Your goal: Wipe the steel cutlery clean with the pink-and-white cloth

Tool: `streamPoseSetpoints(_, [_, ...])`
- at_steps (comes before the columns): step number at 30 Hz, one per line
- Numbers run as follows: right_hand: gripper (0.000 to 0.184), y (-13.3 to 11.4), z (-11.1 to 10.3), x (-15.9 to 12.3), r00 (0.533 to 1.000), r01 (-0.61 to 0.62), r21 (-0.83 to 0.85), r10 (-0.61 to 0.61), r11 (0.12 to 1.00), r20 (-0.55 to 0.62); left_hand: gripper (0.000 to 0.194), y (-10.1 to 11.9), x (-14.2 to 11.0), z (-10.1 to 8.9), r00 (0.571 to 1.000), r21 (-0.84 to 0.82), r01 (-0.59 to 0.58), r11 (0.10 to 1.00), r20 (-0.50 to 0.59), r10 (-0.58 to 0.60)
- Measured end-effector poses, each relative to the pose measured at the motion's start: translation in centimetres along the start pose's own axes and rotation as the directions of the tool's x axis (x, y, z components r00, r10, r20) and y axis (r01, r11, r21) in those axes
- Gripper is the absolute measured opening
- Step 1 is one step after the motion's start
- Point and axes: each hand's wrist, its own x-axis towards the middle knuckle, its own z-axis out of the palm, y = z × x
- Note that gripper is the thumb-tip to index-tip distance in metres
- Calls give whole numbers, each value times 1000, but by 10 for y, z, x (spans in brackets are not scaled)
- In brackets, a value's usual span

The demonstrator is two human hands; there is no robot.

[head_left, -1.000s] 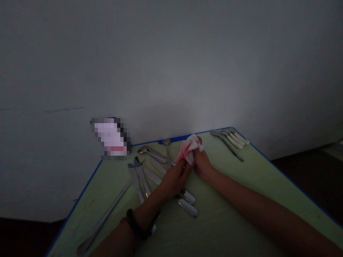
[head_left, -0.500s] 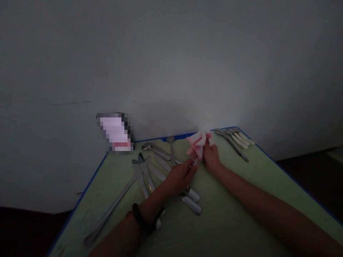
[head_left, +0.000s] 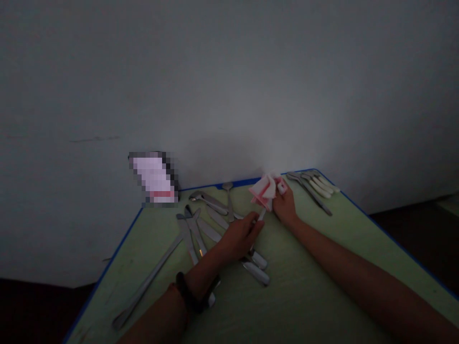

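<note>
My left hand (head_left: 241, 236), a dark band on its wrist, is closed around a piece of cutlery (head_left: 263, 214). Only a short pale metal stretch shows above the fingers; its far end is hidden in the cloth, so I cannot tell its kind. A crumpled pink and white cloth (head_left: 266, 188) is gripped in my right hand (head_left: 286, 205), wrapped about that far end. Beneath and beside my left forearm lie several metal knives (head_left: 209, 230) and other cutlery, partly covered by the arm. Just behind my left hand a spoon (head_left: 230, 200) points toward the wall.
At the table's back right rest a long metal utensil (head_left: 315, 198) and several white-handled pieces of cutlery (head_left: 320, 186). A long-handled metal utensil (head_left: 150, 279) lies at the left. A blurred-out phone-like device (head_left: 154, 177) leans at the back left. The green table (head_left: 304, 296) has blue edges and meets a wall.
The cloth has shifted and folded slightly in my right hand, and a little more of the metal piece shows between my hands. The cutlery on the table stays put.
</note>
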Motion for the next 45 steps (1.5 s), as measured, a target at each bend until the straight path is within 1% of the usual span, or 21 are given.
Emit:
streamPoseSetpoints(2, [25, -1, 0, 0, 1000, -9, -13, 9, 1000, -11, 26, -1, 0, 1, 1000, 3, -6, 1000, 8, 6])
streamPoseSetpoints(5, [30, 1, 5, -6, 997, -57, -92, 52, 994, -52, 26, -1, -1, 1, 1000, 18, -6, 1000, 10, 5])
streamPoseSetpoints(7, [28, 2, 9, -11, 996, -76, -122, 69, 990, -54, 25, -1, -1, 1, 1000, 14, -7, 1000, -4, 7])
streamPoseSetpoints(9, [25, 2, 13, -17, 995, -96, -94, 95, 991, -23, 23, -1, -2, 1, 1000, -10, -13, 1000, -20, 12])
streamPoseSetpoints(13, [26, 1, 21, -26, 982, -190, -11, 190, 982, 17, 25, 0, 0, 0, 999, -65, 11, 998, -40, -13])
streamPoseSetpoints(15, [26, 2, 23, -27, 972, -232, 21, 232, 972, 29, 25, 1, 1, -1, 998, -87, 17, 996, -51, -22])
streamPoseSetpoints(18, [27, 7, 20, -20, 959, -279, 81, 274, 957, 69, 26, 3, 2, -4, 998, -125, 13, 992, -55, -20])
streamPoseSetpoints(20, [27, 10, 15, -12, 967, -248, 114, 239, 962, 86, 28, 3, 3, -5, 999, -116, 32, 993, -29, -36])
streamPoseSetpoints(23, [26, 12, 6, 0, 994, -107, 113, 107, 988, 6, 29, 2, 2, -4, 999, -63, 50, 997, 13, -49])
streamPoseSetpoints(25, [25, 12, 4, 3, 998, -58, 97, 60, 994, -18, 28, 1, 1, -4, 999, -56, 40, 998, 21, -39])
streamPoseSetpoints(27, [27, 11, 4, 2, 997, -69, 91, 71, 993, -15, 27, 2, 1, -4, 999, -66, 37, 997, 22, -35])
streamPoseSetpoints(29, [29, 9, 7, -1, 994, -108, 74, 110, 991, -19, 28, 2, 0, -4, 999, -81, 46, 996, 14, -45])
streamPoseSetpoints(32, [28, 6, 13, -8, 986, -166, 75, 166, 983, 18, 28, 3, 0, -4, 997, -143, 64, 988, -25, -69])
streamPoseSetpoints(35, [28, 2, 17, -11, 972, -226, 113, 217, 968, 90, 28, 4, 1, -4, 992, -265, 57, 962, -95, -85])
streamPoseSetpoints(36, [29, 2, 17, -10, 970, -231, 108, 221, 967, 97, 28, 4, 2, -3, 989, -310, 55, 949, -117, -95])
streamPoseSetpoints(38, [31, 2, 17, -8, 980, -192, 80, 186, 978, 73, 30, 6, 2, -4, 975, -400, 73, 914, -165, -150])
streamPoseSetpoints(40, [34, 5, 16, -6, 993, -113, 58, 109, 992, 54, 31, 7, 2, -5, 950, -477, 96, 874, -217, -223])
streamPoseSetpoints(41, [37, 7, 15, -6, 995, -77, 48, 74, 996, 68, 31, 8, 2, -7, 933, -503, 95, 859, -255, -253])
streamPoseSetpoints(42, [38, 9, 15, -6, 993, -51, 35, 47, 998, 107, 31, 9, 1, -8, 914, -518, 84, 851, -301, -273])
streamPoseSetpoints(44, [40, 11, 14, -8, 982, 6, -18, -3, 1000, 188, 29, 11, 1, -11, 878, -512, 44, 858, -390, -278])
streamPoseSetpoints(45, [42, 11, 13, -9, 979, 50, -57, -37, 997, 199, 28, 11, 0, -13, 864, -501, 29, 865, -423, -273])
